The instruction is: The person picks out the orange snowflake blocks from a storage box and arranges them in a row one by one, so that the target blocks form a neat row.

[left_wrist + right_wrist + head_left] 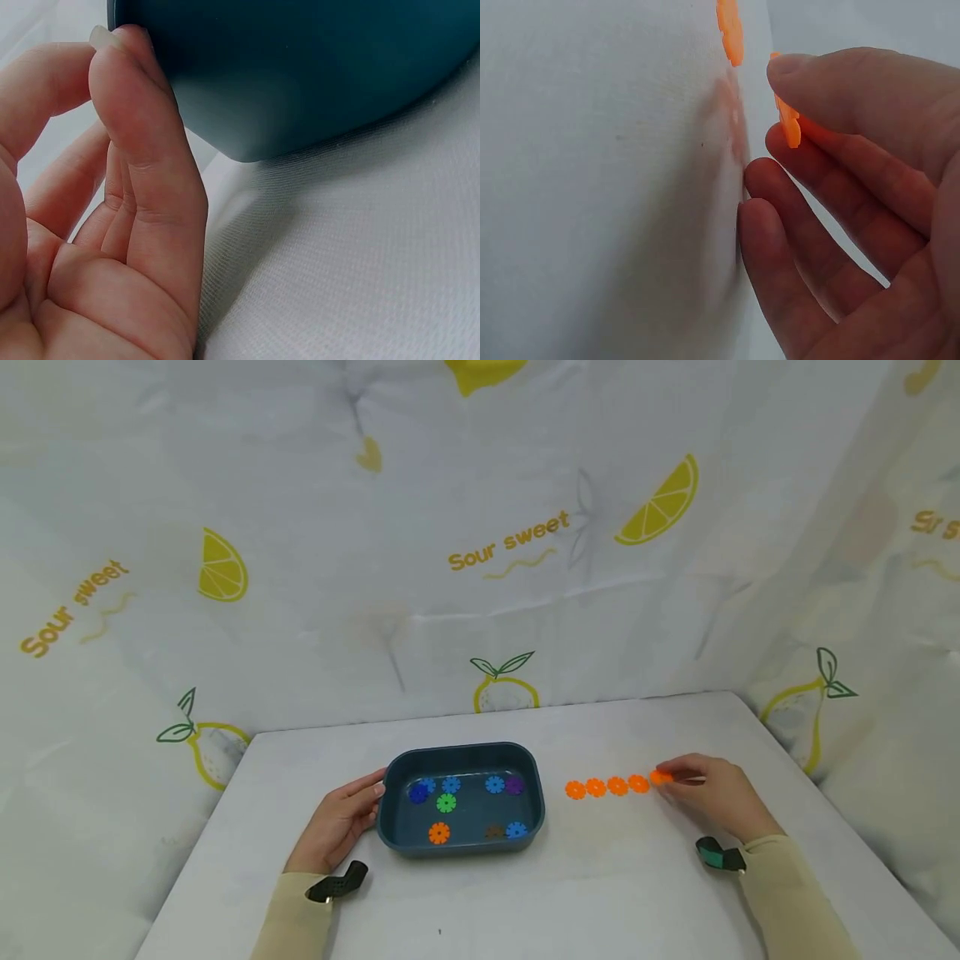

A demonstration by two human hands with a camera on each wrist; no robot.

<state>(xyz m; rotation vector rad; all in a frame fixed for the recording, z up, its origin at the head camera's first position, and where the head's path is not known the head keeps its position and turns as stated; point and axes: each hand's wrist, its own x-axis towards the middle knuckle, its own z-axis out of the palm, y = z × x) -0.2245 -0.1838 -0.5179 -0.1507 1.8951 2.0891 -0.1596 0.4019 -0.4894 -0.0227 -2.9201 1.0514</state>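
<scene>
My left hand [337,821] pinches the left rim of a dark blue-teal plastic tub [480,817], which sits on the table. In the left wrist view, thumb and fingertips meet at the corner of the tub [300,82]. An orange notched disc [661,777] is pinched between thumb and index finger of my right hand [716,793]. The right wrist view has this disc [789,124] just above the cloth, with the other fingertips down near the surface. To its left, several matching orange snowflake discs [617,786] lie in a row.
Inside the tub lie loose discs: blue [495,784], green [446,802], orange [438,833], purple [514,785] and brown [495,832]. A white cloth covers the table [570,902]. Behind it hangs a lemon-printed curtain [420,652].
</scene>
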